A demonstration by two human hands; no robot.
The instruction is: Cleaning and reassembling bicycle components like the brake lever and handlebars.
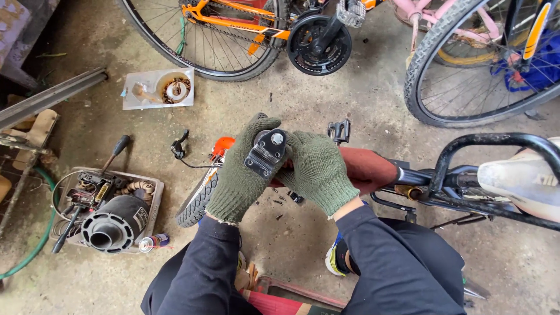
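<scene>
Left hand: the gloved left hand (239, 172) is wrapped around the black metal bracket (266, 154) from its left side, fingers curled to steady it.
Right hand: the gloved right hand (318, 170) closes on the bracket's right side, fingertips by the silver bolt head (276, 139); both hands grip so the part sits face-up toward the eyes.
Bracket place: held in the air above the red frame tube (364, 167) of the small bicycle, over the concrete floor (350, 93), not resting on anything.
Small bicycle: it lies on its side near the knees, its small tyre (197, 204) touching the floor, which puts the frame within reach.
Parts tray: one grey tray (153, 192) at the left holds a black cylindrical housing (114, 224) and a hammer (111, 156), kept together.
White dish: one (156, 88), near the orange bicycle (233, 23).
Counts: two gloves, one bracket, one spray can (153, 241), three large bicycle wheels at the top, a few loose screws (279, 201) under the hands.
</scene>
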